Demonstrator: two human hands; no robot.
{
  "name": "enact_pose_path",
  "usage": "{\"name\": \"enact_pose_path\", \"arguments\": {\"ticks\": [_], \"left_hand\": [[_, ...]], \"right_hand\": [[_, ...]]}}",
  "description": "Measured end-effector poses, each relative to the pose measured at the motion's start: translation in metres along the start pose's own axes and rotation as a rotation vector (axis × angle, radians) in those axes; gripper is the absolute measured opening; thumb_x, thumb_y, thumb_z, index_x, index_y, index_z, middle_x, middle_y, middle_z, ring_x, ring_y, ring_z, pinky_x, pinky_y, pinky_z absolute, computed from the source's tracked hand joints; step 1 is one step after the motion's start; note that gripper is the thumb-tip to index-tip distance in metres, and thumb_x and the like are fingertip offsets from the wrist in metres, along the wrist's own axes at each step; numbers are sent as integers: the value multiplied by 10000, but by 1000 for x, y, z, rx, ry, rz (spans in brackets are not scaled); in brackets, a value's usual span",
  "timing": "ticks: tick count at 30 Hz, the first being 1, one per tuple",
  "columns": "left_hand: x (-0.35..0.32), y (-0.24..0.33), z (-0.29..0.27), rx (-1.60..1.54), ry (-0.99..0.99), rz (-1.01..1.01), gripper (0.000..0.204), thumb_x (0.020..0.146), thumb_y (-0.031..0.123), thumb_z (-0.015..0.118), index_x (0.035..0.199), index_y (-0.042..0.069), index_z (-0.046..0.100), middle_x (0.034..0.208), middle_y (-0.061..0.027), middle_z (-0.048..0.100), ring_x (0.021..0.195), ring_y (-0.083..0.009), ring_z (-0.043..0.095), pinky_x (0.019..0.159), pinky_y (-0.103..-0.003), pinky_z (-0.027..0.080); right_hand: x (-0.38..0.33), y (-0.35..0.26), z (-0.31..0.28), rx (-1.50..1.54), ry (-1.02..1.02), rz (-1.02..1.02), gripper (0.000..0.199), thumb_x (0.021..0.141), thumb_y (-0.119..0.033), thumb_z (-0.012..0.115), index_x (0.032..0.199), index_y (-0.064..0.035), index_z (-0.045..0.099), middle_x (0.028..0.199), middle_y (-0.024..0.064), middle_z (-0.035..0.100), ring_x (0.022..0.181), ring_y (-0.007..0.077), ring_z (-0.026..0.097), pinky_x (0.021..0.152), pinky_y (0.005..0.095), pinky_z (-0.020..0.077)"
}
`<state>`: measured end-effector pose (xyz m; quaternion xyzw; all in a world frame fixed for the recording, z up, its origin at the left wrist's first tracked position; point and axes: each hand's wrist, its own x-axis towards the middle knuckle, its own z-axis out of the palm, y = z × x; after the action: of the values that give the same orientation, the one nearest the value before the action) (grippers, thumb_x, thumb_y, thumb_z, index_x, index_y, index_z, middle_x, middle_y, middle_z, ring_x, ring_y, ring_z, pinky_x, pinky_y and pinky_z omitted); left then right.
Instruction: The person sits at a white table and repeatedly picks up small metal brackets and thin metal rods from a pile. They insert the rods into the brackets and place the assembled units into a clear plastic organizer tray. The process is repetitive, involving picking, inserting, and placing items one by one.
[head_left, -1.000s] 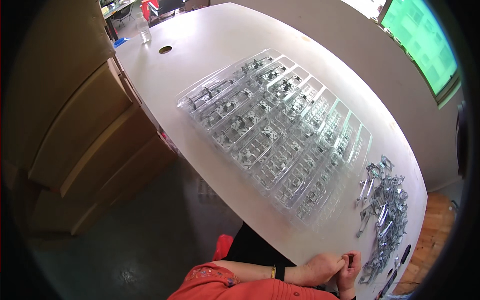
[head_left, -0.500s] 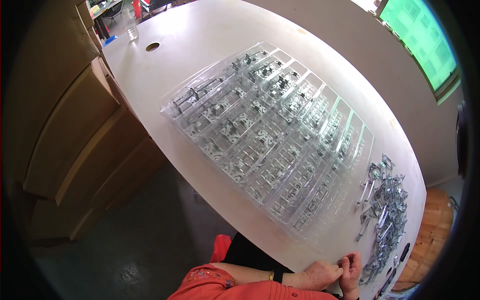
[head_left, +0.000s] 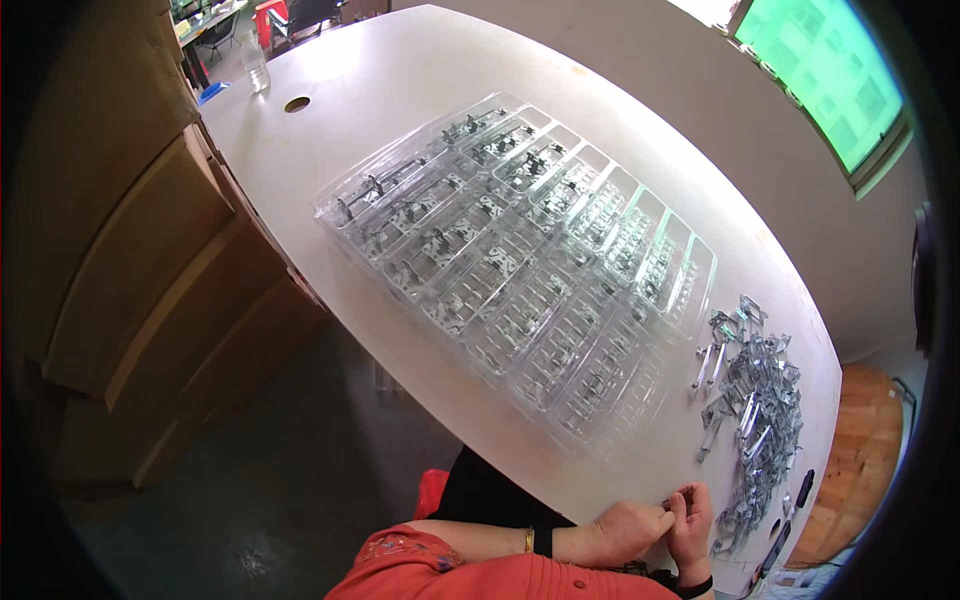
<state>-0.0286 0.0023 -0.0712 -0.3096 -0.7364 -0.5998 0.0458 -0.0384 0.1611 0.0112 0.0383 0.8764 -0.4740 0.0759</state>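
At the table's near edge my hands meet, low in the view. My left hand (head_left: 628,530) comes in from the left, its fingers pinched together. Close against it, my right hand (head_left: 690,525) is raised with curled fingers. A tiny dark bit shows between the fingertips, too small to name. Just right of my hands lies a loose pile of small silvery metal parts (head_left: 762,410), some with long thin rods. Ahead and to the left, a clear plastic compartment tray (head_left: 480,345) holds several rows of similar metal parts.
The white table (head_left: 350,60) has a round hole (head_left: 297,104) and a clear bottle (head_left: 257,75) at its far left. Black tools (head_left: 775,550) lie by the right edge. Cardboard boxes (head_left: 190,310) stand left; a round wooden stool (head_left: 858,460) stands right.
The whole view has shifted slightly, so the tray and pile appear a little further left. My hands stay together with fingers pinched.
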Motion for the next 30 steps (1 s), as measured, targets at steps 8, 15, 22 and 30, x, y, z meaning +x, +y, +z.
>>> {"name": "enact_pose_path", "arguments": {"ticks": [8, 15, 22, 30], "left_hand": [[4, 15, -24, 66, 81, 26, 101, 935, 84, 639, 1021, 31, 644, 852, -167, 718, 791, -420, 739, 658, -499, 591], [6, 19, -38, 129, 33, 1, 74, 951, 81, 641, 1017, 49, 655, 858, -186, 713, 770, -438, 724, 648, -521, 585], [12, 28, -47, 294, 29, 32, 99, 973, 96, 702, 908, 83, 628, 784, -152, 677, 694, -387, 704, 608, -493, 556], [15, 34, -49, 428, -22, -7, 31, 970, 70, 743, 991, 77, 722, 801, -155, 713, 703, -371, 717, 617, -463, 556]], "right_hand": [[0, -8, 0, -89, 8, -130, 74, 1108, -88, 639, 1077, -35, 597, 922, 28, 633, 793, 110, 606, 735, 277, 512], [-5, -16, -9, 26, -44, 13, 100, 1109, -102, 646, 1071, -13, 621, 874, 49, 685, 725, 105, 654, 687, 277, 556], [-27, -11, -18, 136, -81, -34, 97, 1114, -93, 640, 1152, -6, 657, 959, 65, 748, 835, 140, 757, 750, 290, 592], [-50, 0, -41, 104, -53, -2, 105, 1084, -120, 683, 1157, -44, 675, 915, 79, 743, 805, 140, 745, 747, 307, 572]]}}
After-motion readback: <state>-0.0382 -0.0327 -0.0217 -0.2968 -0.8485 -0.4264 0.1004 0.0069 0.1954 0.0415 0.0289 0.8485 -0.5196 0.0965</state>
